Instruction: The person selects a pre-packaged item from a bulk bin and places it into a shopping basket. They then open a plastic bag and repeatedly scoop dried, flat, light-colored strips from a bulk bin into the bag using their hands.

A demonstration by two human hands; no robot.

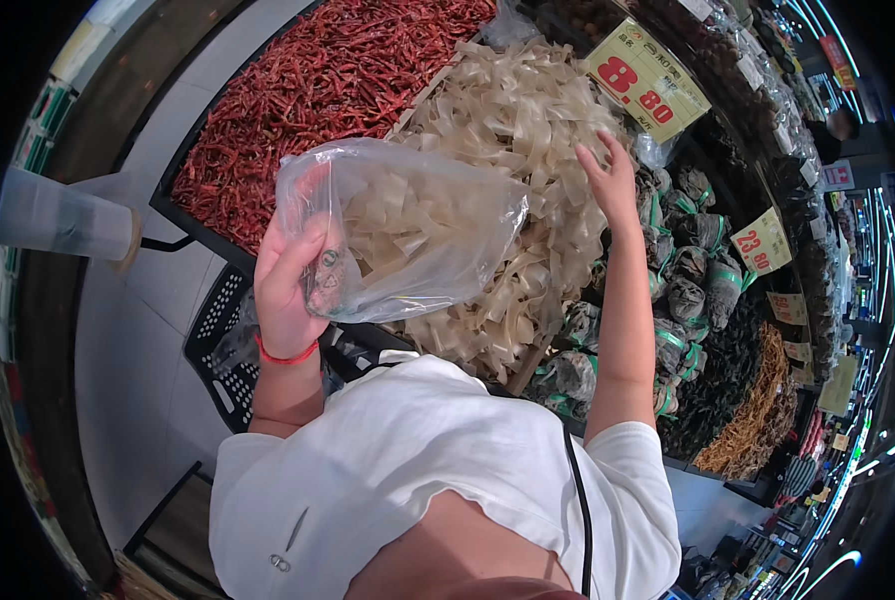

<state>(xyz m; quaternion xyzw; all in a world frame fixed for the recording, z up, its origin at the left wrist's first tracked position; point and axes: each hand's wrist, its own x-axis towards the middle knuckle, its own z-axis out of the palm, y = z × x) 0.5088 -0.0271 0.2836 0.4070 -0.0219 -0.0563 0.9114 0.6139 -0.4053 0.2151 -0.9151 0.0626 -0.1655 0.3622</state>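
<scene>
My left hand [286, 281], with a red cord bracelet at the wrist, grips the side of a clear plastic bag [485, 225]. The bag is spread wide above a heap of pale, translucent, wide dried noodle-like strips [507, 105]. Strips show through its film; I cannot tell whether they lie inside it or behind it. At the right border of the heap, my right hand [611, 180] is raised with fingers apart, holding nothing. Just right of that forearm are dark dried bundles [687, 262] tied with green bands.
Dried red chillies [320, 97] fill the bin at upper left. A yellow price sign [648, 81] stands behind the heap, a smaller one [762, 241] farther right. A black perforated basket [226, 330] sits at lower left, below a clear plastic container [65, 217].
</scene>
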